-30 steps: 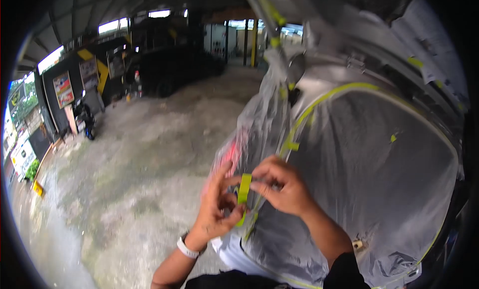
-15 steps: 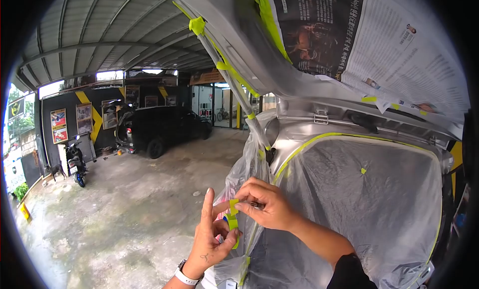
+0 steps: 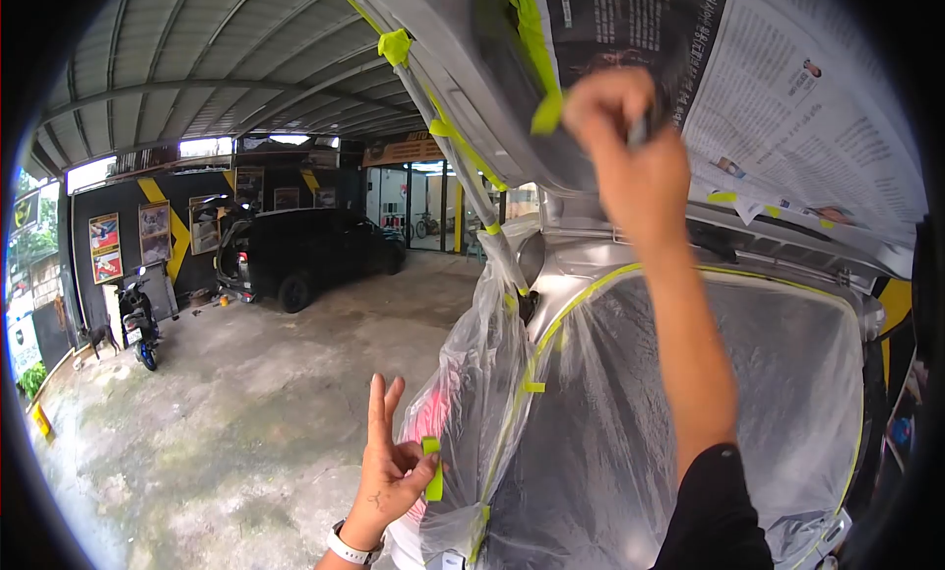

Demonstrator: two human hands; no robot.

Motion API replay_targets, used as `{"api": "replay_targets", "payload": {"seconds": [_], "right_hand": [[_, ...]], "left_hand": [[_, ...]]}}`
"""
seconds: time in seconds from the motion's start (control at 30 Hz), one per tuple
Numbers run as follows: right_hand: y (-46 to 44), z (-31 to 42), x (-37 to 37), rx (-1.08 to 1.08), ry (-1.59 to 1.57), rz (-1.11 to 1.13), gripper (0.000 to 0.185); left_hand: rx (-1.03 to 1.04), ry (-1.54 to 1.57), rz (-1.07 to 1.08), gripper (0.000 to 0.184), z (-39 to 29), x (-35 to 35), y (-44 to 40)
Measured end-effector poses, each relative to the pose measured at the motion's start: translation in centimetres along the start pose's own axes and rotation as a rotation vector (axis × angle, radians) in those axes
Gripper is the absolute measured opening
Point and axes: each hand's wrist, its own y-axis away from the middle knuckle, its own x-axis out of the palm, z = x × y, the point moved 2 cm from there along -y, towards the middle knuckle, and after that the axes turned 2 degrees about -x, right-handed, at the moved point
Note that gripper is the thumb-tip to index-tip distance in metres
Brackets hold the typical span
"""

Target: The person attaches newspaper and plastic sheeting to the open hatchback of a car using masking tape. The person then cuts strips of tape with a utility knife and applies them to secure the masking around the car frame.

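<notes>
My left hand (image 3: 386, 476) is low in view, pinching a roll of yellow-green masking tape (image 3: 433, 470) between thumb and fingers, with two fingers raised. Higher up, my right hand (image 3: 638, 176), blurred by motion, holds a short piece of the same masking tape (image 3: 547, 114) at its fingertips. A small dark object (image 3: 642, 127) is also tucked in that hand; its kind is unclear. Behind the right hand, newspaper (image 3: 778, 107) covers the underside of a raised vehicle panel, edged with a tape strip (image 3: 533, 43). Clear plastic sheeting (image 3: 630, 403) covers the opening below.
A plastic-wrapped strut (image 3: 433, 112) with tape tabs slants up to the raised panel (image 3: 453, 68). Loose plastic (image 3: 477, 344) hangs beside my left hand. Across the concrete floor (image 3: 266, 403) stand a black car (image 3: 305, 250) and a motorbike (image 3: 140, 319).
My right hand has risen from beside the left hand to the newspaper-covered panel, carrying the piece of tape away from the roll. My left hand has shifted slightly left and down.
</notes>
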Motion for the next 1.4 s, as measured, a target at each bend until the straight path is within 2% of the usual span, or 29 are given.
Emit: {"api": "replay_targets", "payload": {"seconds": [0.03,0.07,0.2,0.43,0.5,0.6,0.83,0.9,0.93,1.0,1.03,1.13,1.17,1.2,1.27,1.4], "right_hand": [[-3.0,-0.9,-0.1,-0.057,0.128,-0.012,0.003],[-5.5,-1.2,0.1,-0.088,0.278,-0.003,0.014],[-10.8,-3.8,2.1,-0.173,0.314,-0.017,0.013],[-10.8,-4.5,3.8,-0.206,0.312,-0.13,0.011],[-10.7,-4.5,4.1,-0.317,0.36,-0.199,0.012],[-10.6,-4.7,4.5,-0.343,0.429,-0.249,0.013],[-10.1,-4.1,5.4,-0.359,0.47,-0.246,0.014],[-10.0,-4.1,5.7,-0.435,0.541,-0.262,0.022],[-9.9,-4.0,5.7,-0.433,0.542,-0.261,0.022],[-10.1,-3.9,5.4,-0.275,0.504,-0.325,0.037],[-10.2,-3.8,4.9,-0.253,0.527,-0.339,0.051],[-10.5,-3.4,4.6,-0.133,0.466,-0.36,0.057],[-11.1,-4.8,4.1,-0.256,0.442,-0.384,0.059],[-10.9,-4.4,4.1,-0.255,0.443,-0.384,0.059],[-10.7,-3.4,4.2,-0.052,0.498,-0.341,0.058],[-11.0,-4.6,4.1,-0.124,0.474,-0.365,0.058]], "left_hand": [[-0.048,0.032,-0.013,0.114,-0.1,0.0,0.5],[-0.044,0.035,-0.013,0.114,0.3,-0.4,1.0],[-0.149,0.038,-0.056,0.115,3.2,-2.1,3.7],[-0.207,0.047,-0.161,0.116,6.6,-5.0,6.8],[-0.206,0.084,-0.186,0.116,7.3,-5.4,7.2],[-0.199,0.093,-0.185,0.116,7.7,-5.8,7.4],[-0.215,0.082,-0.195,0.116,8.9,-6.3,7.5],[-0.218,0.075,-0.195,0.116,9.0,-6.6,7.5],[-0.221,0.075,-0.195,0.116,8.9,-6.5,7.5],[-0.254,0.051,-0.211,0.116,8.5,-6.4,7.5],[-0.255,0.052,-0.212,0.116,8.7,-6.5,7.5],[-0.266,0.072,-0.22,0.115,9.6,-6.8,7.6],[-0.264,0.074,-0.213,0.115,9.9,-6.8,7.5],[-0.262,0.075,-0.207,0.115,10.1,-6.8,7.3],[-0.274,0.088,-0.213,0.115,10.3,-6.6,7.1],[-0.272,0.07,-0.206,0.115,10.5,-6.5,6.8]]}}
